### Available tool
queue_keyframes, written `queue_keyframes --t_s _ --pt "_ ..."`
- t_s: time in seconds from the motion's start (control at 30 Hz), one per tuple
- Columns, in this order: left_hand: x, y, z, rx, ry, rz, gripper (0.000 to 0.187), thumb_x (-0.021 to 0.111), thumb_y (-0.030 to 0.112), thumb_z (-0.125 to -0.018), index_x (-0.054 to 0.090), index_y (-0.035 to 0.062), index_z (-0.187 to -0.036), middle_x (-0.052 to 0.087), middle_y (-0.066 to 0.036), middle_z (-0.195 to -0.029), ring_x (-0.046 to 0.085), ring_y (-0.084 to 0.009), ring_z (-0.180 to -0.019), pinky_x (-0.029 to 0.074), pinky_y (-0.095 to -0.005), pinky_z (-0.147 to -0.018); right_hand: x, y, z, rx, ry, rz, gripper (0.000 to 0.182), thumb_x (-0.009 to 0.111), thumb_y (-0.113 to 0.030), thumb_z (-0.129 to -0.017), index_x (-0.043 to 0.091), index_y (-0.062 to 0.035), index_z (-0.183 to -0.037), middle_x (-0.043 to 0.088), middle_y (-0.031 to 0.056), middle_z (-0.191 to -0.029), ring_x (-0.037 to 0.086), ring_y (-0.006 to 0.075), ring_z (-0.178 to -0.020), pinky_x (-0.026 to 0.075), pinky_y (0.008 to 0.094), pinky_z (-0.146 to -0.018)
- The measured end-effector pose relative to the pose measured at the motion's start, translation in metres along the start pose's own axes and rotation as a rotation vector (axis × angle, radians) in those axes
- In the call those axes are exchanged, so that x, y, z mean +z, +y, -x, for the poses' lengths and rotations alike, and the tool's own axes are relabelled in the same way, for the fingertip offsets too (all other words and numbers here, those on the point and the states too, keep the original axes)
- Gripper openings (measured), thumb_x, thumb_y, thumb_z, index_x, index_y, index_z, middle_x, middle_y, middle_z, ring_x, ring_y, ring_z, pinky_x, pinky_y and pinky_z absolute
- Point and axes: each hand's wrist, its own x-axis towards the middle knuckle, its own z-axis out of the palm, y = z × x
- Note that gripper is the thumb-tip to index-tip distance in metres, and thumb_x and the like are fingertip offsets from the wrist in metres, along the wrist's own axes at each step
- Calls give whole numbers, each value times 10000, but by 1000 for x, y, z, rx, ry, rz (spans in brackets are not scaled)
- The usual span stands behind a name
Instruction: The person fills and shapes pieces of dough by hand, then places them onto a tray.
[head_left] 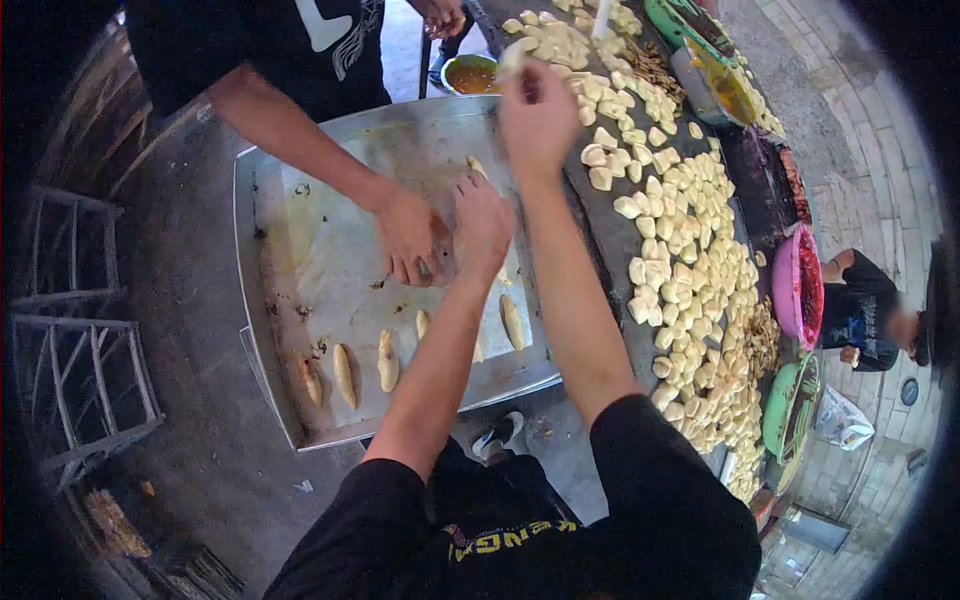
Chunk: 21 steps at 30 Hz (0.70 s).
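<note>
Dough piece [512, 58] sits pinched in my raised right hand [537, 115] beyond the metal tray [330, 260], my left hand [482, 225] pressing closed on its greasy surface beside a co-worker's hand [408, 235], paved ground around.

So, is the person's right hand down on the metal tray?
No, the right hand is raised over the dough pieces, off the metal tray.
</note>
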Motion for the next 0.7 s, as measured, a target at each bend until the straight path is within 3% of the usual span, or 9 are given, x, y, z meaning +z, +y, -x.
queue_keyframes --t_s 0.07,0.13,0.17,0.23,0.4,0.5,0.57,0.63,0.7 --pt "16 -1 12 90 -15 -157 519 679 185 -821 517 -91 -1229 560 -233 -1162 535 -338 -1101 433 -412 -968 38 66 47 -12 -235 300 250 688 -198 -859 652 43 -910 667 204 -860 656 392 -806 532 457 -770" --pt "31 2 13 -196 223 1028 414 640 97 -827 534 -74 -1189 540 -242 -1167 528 -378 -1091 438 -440 -934 41 76 66 24 -326 443 245 666 -202 -868 646 42 -881 667 221 -876 650 425 -830 526 493 -776" --pt "27 2 9 -199 236 1039 414 640 97 -827 534 -74 -1189 540 -242 -1167 528 -378 -1091 438 -440 -934 34 74 65 93 -234 300 259 667 -215 -858 650 42 -887 664 239 -886 649 436 -847 525 502 -794" --pt "20 0 14 -111 250 400 337 591 12 -837 536 -75 -1158 522 -253 -1180 518 -423 -1061 437 -473 -904 23 69 68 170 -149 166 273 668 -227 -849 654 42 -894 662 257 -896 648 448 -864 523 511 -811" --pt "-5 4 18 -124 147 697 354 616 38 -841 526 -97 -1156 523 -273 -1169 507 -456 -1055 427 -506 -904 9 77 77 263 -722 633 325 668 -278 -803 705 29 -904 705 239 -882 692 409 -831 552 459 -758" --pt "-13 1 24 -141 54 692 393 641 75 -836 527 -100 -1169 525 -281 -1183 506 -451 -1093 414 -507 -940 9 88 78 312 -806 466 344 673 -274 -795 698 52 -903 698 260 -878 686 428 -810 548 478 -756" --pt "-12 1 29 -124 1 618 419 651 92 -833 529 -99 -1185 525 -286 -1197 504 -450 -1124 406 -502 -968 10 87 82 242 -701 481 349 687 -283 -791 699 54 -884 694 268 -869 684 434 -806 545 489 -762" --pt "-16 5 43 -119 358 447 441 677 132 -830 554 -42 -1216 535 -279 -1168 556 -459 -1031 457 -515 -890 19 82 81 170 -594 495 356 700 -292 -787 700 56 -866 691 276 -861 682 439 -803 541 500 -768" --pt "-43 5 61 -109 358 507 443 682 115 -820 554 -36 -1216 535 -257 -1183 568 -429 -1033 471 -496 -897 43 101 77 -14 -303 459 355 715 -309 -786 709 46 -811 688 273 -827 682 435 -791 538 509 -780"
